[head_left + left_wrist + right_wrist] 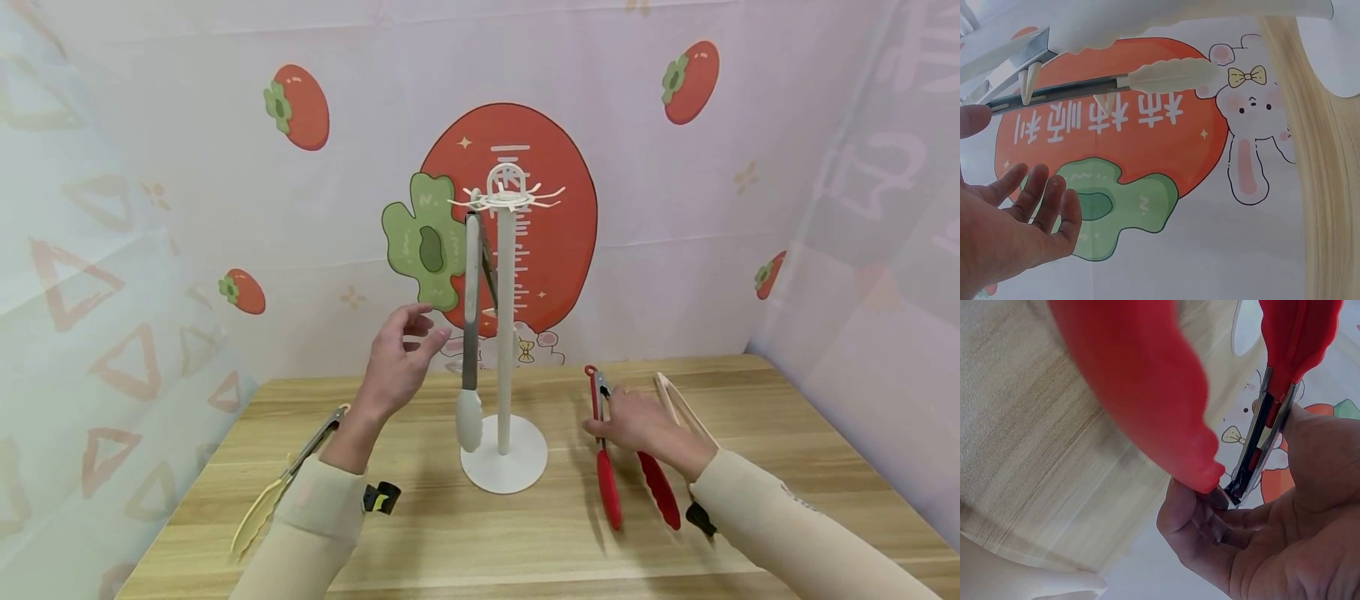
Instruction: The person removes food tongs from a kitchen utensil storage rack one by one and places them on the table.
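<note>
Clearly, the wooden surface (435, 542) runs back to the patterned cloth wall (637, 275), with its far right corner well beyond the right hand (648, 421). Wood grain shows between the round base of the white stand (506, 333) and the red tongs (610, 492), leaving a gap there, and a wider stretch lies to the right of the pale tongs (693, 414).

The red tongs are on the right side, their two ends splayed apart and pointing toward the front; whether those ends touch the wood is hard to tell. The right hand's fingers are curled round them, gripping the upper part. Just beyond that hand, the pale tongs lie close enough to crowd its outer side.

Near the middle, the stand rises upright, its crown of hooks spreading outward at the top. White-and-grey tongs (470, 350) hang from its left side, filling the space between the pole and the left hand (397, 367). That hand is raised beside them, fingers loosely bent and holding nothing. Behind its forearm, cream-tipped tongs (307, 454) lie slantwise near the left edge.
</note>
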`<state>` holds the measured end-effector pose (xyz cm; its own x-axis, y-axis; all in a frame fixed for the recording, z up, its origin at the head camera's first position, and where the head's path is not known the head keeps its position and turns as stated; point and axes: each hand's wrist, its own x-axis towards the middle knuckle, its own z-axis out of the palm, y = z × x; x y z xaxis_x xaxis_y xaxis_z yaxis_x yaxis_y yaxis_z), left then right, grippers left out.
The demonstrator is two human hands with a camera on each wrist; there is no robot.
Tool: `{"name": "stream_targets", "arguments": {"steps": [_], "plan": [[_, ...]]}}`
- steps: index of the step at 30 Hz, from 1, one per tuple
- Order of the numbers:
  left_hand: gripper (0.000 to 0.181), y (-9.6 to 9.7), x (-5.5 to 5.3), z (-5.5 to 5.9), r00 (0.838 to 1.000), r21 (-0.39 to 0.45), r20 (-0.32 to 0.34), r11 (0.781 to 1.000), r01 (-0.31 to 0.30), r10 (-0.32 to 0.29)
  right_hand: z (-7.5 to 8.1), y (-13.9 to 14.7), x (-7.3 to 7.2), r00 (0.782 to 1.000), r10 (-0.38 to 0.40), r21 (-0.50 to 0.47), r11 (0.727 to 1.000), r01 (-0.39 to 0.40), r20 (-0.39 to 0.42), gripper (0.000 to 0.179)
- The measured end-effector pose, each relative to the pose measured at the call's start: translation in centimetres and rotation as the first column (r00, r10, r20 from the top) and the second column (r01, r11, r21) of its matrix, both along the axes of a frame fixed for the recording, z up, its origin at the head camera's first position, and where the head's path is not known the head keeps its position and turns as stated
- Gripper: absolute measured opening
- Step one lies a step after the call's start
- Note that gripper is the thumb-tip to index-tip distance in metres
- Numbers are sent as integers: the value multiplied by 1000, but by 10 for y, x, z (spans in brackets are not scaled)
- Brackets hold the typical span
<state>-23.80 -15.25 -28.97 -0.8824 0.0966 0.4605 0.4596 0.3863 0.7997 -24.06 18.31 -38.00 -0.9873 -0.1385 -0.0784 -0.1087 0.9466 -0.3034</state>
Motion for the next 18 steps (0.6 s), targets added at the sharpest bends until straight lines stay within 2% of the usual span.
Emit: {"name": "stream_targets", "arguments": {"steps": [18], "plan": [[50, 6, -1, 1, 1000, 10, 0, 1000, 10, -10, -7, -6, -3, 1000, 4, -5, 1000, -4, 16, 44]]}}
